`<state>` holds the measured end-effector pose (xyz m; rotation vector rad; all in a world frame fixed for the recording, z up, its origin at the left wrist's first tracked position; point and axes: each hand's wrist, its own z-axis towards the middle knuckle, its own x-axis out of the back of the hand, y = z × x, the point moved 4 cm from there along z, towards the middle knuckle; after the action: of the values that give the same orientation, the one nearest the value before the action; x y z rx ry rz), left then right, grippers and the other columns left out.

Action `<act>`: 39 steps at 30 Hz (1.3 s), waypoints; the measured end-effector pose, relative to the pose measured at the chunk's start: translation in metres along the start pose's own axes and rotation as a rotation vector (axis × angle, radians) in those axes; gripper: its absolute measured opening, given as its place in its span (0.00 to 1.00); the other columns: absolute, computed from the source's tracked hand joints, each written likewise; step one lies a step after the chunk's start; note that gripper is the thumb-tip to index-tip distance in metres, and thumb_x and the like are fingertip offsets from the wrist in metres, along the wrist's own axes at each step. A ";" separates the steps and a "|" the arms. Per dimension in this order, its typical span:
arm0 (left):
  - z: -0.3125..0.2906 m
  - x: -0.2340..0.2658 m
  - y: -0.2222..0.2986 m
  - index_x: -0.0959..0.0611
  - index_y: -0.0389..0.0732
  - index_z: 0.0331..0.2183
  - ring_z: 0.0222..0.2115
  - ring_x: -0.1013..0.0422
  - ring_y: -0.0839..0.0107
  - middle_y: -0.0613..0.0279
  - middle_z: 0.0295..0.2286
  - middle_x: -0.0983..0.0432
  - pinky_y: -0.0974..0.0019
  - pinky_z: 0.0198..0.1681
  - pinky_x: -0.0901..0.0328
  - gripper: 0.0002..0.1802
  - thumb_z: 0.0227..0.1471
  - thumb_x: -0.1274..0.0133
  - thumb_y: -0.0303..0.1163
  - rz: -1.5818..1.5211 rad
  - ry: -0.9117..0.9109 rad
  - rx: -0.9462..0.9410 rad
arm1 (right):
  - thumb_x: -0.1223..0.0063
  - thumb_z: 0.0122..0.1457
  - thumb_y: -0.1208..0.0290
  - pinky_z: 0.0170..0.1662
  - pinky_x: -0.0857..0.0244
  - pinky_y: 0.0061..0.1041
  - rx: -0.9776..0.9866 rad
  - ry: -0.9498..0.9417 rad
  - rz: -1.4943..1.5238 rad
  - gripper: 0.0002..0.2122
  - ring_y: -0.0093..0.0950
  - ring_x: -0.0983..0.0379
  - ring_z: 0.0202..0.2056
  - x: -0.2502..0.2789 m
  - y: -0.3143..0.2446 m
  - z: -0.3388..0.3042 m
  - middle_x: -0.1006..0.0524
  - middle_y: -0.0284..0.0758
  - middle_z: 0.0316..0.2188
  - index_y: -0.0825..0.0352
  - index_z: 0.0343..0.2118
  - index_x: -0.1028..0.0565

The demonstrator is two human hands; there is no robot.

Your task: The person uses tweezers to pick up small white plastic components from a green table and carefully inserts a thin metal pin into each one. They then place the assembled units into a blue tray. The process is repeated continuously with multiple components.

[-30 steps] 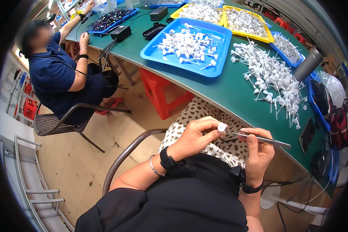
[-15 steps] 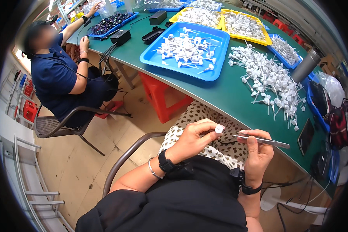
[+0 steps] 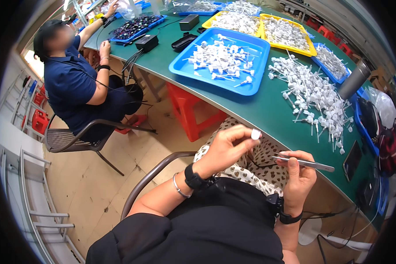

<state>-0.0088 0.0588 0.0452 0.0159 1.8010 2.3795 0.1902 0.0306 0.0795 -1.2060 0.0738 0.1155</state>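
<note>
My left hand [image 3: 226, 147] is raised over my lap and pinches a small white plastic part [image 3: 255, 134] between thumb and fingertips. My right hand [image 3: 298, 174] grips metal tweezers [image 3: 306, 163] whose tips point left toward the white part, a short gap away. Both hands hover just below the near edge of the green table [image 3: 259, 110]. A loose pile of white plastic parts [image 3: 314, 97] lies on the table beyond my right hand.
A blue tray [image 3: 185, 66] of white parts sits at the table's middle, yellow trays [image 3: 306, 48] behind it. A grey metal cylinder [image 3: 354, 79] stands at right. Another person in dark blue [image 3: 75, 88] sits at left, working at a tray of dark parts [image 3: 134, 27]. A red stool [image 3: 193, 110] stands under the table.
Both hands have kept their hold and pose. The view has shifted slightly, so table and hands sit a little lower in the picture.
</note>
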 end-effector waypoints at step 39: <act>0.149 0.154 0.069 0.24 0.43 0.54 0.36 0.26 0.61 0.50 0.43 0.24 0.63 0.40 0.30 0.27 0.51 0.40 0.27 1.028 0.367 -0.201 | 0.48 0.64 0.77 0.42 0.27 0.22 0.005 0.027 0.030 0.06 0.22 0.23 0.35 0.009 -0.004 0.003 0.21 0.38 0.35 0.73 0.41 0.28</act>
<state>-0.1541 0.2038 0.1390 0.6763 1.9848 3.4302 0.1992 0.0324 0.0831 -1.2019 0.1161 0.1254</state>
